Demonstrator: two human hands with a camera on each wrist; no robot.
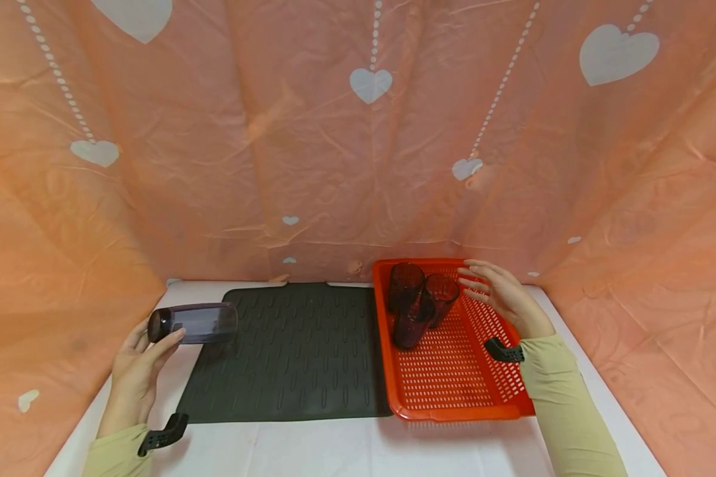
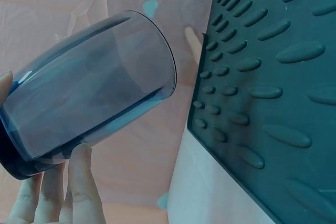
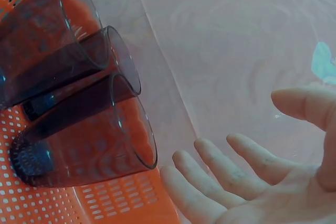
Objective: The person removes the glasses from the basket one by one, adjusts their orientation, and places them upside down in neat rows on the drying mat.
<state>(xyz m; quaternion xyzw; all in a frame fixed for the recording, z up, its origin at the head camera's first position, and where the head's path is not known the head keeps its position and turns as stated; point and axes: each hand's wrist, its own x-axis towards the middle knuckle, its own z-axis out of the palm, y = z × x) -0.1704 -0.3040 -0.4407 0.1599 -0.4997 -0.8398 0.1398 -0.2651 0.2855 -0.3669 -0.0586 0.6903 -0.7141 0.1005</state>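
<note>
My left hand (image 1: 137, 368) grips a tinted drinking glass (image 1: 205, 323) near its base. The glass lies sideways in the air over the left edge of the dark ribbed mat (image 1: 292, 358), its mouth toward the right. In the left wrist view the glass (image 2: 100, 87) is see-through, with thumb and fingers round its thick base. My right hand (image 1: 504, 298) hovers over the right side of the orange basket (image 1: 447, 414), fingers spread and holding nothing. Three similar glasses (image 3: 89, 156) stand close together in the basket's back left part; the right fingertips are near one rim but apart from it.
A white table (image 1: 298, 450) lies under the mat and basket. The basket's left wall meets the mat's right edge. An orange sheet with pale hearts (image 1: 370, 165) hangs behind and on both sides. Each wrist wears a black strap mount (image 1: 504, 350).
</note>
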